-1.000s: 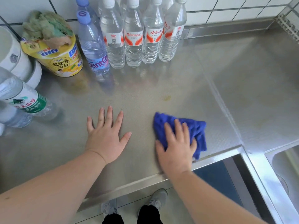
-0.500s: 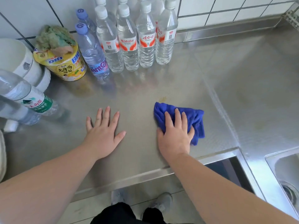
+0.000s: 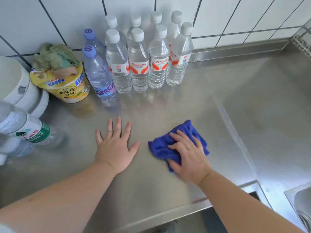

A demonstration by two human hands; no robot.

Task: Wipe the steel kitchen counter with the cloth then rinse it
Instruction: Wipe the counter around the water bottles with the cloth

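A crumpled blue cloth (image 3: 159, 147) lies on the steel counter (image 3: 168, 106), near its front edge. My right hand (image 3: 188, 153) lies on top of the cloth and presses it down, fingers pointing up and left; much of the cloth is hidden under the palm. To the left, my left hand (image 3: 114, 148) rests flat on the bare steel with its fingers spread, about a hand's width from the cloth. A faint yellowish stain shows on the steel just beyond the cloth.
Several water bottles (image 3: 139, 64) stand in rows against the tiled wall. A yellow noodle cup (image 3: 67, 88) stuffed with a rag, a white pot (image 3: 15, 84) and a lying bottle (image 3: 28, 132) crowd the left. The sink (image 3: 303, 204) is at the lower right.
My right hand has turned and swept the cloth, which is now bunched with its fingers pointing left. My view has tilted up. The left hand stays flat in place.
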